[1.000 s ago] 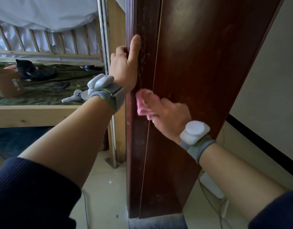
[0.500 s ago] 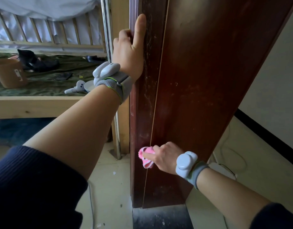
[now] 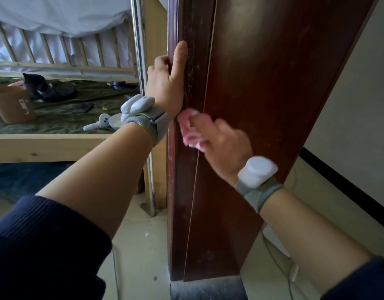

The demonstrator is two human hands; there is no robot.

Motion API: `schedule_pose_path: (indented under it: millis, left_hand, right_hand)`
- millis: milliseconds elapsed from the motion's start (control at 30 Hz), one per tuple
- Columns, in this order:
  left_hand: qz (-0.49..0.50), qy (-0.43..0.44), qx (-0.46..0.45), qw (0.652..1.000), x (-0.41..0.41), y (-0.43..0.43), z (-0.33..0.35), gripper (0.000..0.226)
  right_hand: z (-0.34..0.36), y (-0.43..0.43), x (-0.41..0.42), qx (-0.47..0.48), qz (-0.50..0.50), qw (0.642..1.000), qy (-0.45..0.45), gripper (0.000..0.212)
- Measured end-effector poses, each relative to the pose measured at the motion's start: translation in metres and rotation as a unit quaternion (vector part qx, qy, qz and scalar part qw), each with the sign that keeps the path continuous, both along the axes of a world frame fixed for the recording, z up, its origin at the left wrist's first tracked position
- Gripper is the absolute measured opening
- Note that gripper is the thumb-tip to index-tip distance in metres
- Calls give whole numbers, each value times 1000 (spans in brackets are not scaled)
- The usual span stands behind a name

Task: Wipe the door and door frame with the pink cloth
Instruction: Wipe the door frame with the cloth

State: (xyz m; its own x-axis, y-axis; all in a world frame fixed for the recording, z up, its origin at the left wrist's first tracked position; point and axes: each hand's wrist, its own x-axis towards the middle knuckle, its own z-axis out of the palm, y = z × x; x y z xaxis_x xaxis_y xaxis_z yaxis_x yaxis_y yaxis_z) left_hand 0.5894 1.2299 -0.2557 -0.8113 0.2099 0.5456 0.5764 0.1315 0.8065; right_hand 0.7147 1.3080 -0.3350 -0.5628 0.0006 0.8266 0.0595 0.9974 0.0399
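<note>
Left hand (image 3: 167, 87) curled round door frame (image 3: 181, 191) edge. Right hand (image 3: 226, 146), blurred, apparently pinching pink cloth (image 3: 191, 132) at seam beside door (image 3: 262, 83), just under left wrist. Risks collision, leaving covered strip unwiped.

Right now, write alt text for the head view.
The right hand presses a pink cloth against a dark red-brown door, just below the left hand, which grips the door's edge. A wooden bed stands behind, left.
</note>
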Motion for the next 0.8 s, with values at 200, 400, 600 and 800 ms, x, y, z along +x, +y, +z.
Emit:
schedule_pose_path:
  millis: [200,400,600,800]
  left_hand:
    - [-9,-2,-11,1000,1,-3,0,58]
    - [-9,0,-3,1000,-1,-2,-1,59]
    - [-26,22,9,999,-7,-1,-4,60]
    - [-24,34,-8,999,-5,-2,-42,55]
  right_hand:
    - [-57,-8,10,81,44,920,-380,44]
    - [-17,-8,4,44,20,994,-98,37]
    - [-79,-11,7,56,18,984,-169,42]
    - [-156,-15,15,-199,37,872,-445,32]
